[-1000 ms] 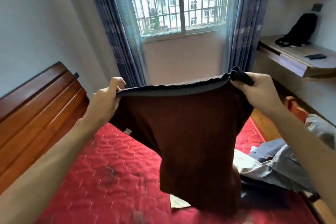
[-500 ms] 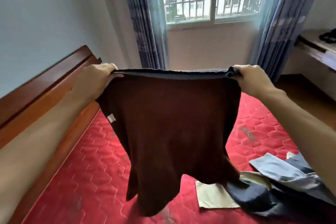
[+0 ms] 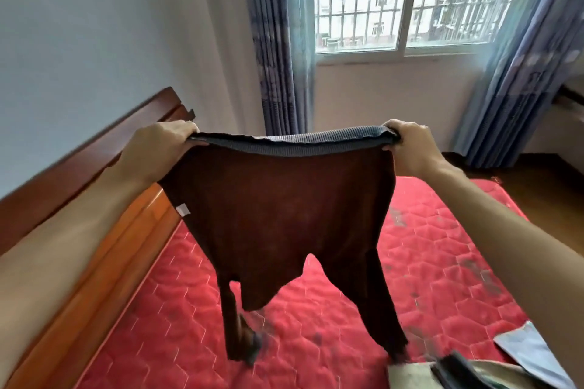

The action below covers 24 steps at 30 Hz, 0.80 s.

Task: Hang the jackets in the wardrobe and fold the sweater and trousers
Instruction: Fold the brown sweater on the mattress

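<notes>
Both hands, left (image 3: 158,144) and right (image 3: 410,144), grip the brown sweater (image 3: 284,215) by its hem above the red mattress (image 3: 442,262).

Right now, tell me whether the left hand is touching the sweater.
Touching. In the head view the left hand has its fingers curled over a corner of the sweater at the grey hem.

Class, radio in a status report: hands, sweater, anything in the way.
Left hand, right hand gripping sweater by grey hem. Sweater hangs spread over red mattress. Other clothes lie lower right.
</notes>
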Each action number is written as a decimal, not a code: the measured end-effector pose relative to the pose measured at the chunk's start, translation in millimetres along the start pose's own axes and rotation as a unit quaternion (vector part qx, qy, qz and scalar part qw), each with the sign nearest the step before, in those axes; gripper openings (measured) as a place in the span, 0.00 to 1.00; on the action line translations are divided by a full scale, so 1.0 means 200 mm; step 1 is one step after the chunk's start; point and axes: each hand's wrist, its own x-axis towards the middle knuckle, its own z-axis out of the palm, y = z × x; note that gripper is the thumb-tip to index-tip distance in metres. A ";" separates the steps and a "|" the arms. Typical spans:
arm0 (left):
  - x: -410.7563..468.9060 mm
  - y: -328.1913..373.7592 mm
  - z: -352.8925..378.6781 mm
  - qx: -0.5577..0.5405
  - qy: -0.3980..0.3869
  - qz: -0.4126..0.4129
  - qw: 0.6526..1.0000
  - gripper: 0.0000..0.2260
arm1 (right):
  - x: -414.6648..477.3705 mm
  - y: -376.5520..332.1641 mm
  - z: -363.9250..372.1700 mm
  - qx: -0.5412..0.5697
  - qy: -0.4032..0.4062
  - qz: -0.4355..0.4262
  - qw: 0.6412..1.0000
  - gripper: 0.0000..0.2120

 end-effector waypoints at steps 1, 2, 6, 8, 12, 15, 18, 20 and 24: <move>-0.02 -0.02 -0.01 0.000 0.001 -0.001 1.000 0.26 | 0.02 -0.03 0.01 -0.001 0.005 -0.008 1.000 0.14; -0.03 -0.05 -0.02 -0.001 0.002 -0.001 1.000 0.26 | 0.02 -0.05 0.03 0.000 0.010 -0.011 1.000 0.14; -0.17 -0.05 -0.05 -0.016 0.013 -0.011 1.000 0.21 | -0.07 -0.11 0.06 0.008 0.014 -0.031 0.999 0.15; -0.29 0.00 -0.03 -0.031 0.003 -0.011 0.999 0.18 | -0.19 -0.12 0.08 0.007 -0.005 -0.039 0.999 0.15; -0.62 0.17 0.13 -0.063 -0.032 -0.010 0.997 0.17 | -0.59 -0.05 0.22 0.011 -0.056 -0.037 0.998 0.19; -0.99 0.38 0.31 -0.093 -0.094 -0.007 0.991 0.11 | -0.97 0.08 0.39 0.001 -0.131 0.035 0.991 0.14; -1.44 0.62 0.51 -0.102 -0.176 -0.024 0.979 0.09 | -1.43 0.20 0.59 0.009 -0.187 0.065 0.980 0.15; -1.76 0.80 0.65 -0.120 -0.222 -0.030 0.967 0.15 | -1.76 0.25 0.72 0.021 -0.224 0.080 0.971 0.17; -2.45 1.14 0.90 -0.176 -0.310 -0.029 0.934 0.18 | -2.42 0.36 1.03 0.022 -0.327 0.119 0.937 0.18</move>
